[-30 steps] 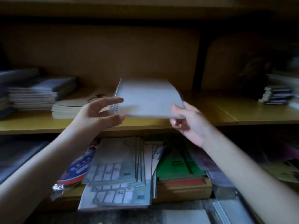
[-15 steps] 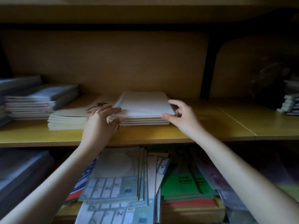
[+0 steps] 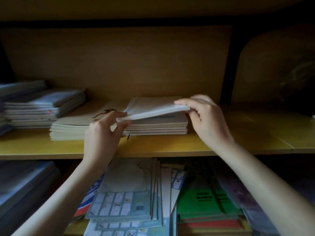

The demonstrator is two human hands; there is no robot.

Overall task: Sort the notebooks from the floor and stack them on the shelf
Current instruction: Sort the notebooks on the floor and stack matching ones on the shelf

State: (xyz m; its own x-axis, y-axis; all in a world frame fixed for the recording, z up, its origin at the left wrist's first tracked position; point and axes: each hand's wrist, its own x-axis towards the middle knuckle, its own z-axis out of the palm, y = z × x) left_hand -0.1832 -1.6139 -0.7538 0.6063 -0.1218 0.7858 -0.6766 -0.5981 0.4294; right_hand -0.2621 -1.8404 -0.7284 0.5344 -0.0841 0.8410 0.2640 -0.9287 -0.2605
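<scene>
Currently I see left hand [image 3: 104,132] pinching the top notebook [image 3: 153,108] by its corner, right hand [image 3: 208,120] curled round its other edge. Stack [image 3: 158,127] sits just under both hands.

Green booklets [image 3: 202,200] just right of grid-printed sheets [image 3: 117,205], perhaps sticker packs, in dim light.

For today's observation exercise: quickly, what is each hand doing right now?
Left hand: grips the top notebook at its near corner.
Right hand: pinches its right edge.
</scene>
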